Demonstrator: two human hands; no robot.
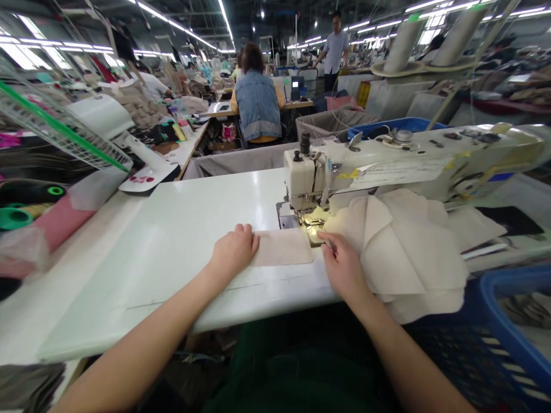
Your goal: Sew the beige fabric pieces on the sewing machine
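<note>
A small beige fabric piece [282,248] lies flat on the sewing table, its right end beside the lit needle area of the sewing machine [307,178]. My left hand [235,250] is closed at the piece's left end, fingers curled over its edge. Just right of the presser foot [315,222], my right hand [344,267] has its index finger reaching toward the needle plate and its other fingers curled in. What those fingers hold, if anything, is too small to make out. A heap of beige fabric pieces [408,246] spreads beside my right hand, under the machine arm.
A blue plastic basket [495,304] stands at the lower right. On the left are a white lamp-like device [103,117], thread spools [17,218] and a pink roll [71,221]. Thread cones [402,49] stand behind the machine. A person in a denim vest [258,103] sits ahead; another person [334,49] stands further back.
</note>
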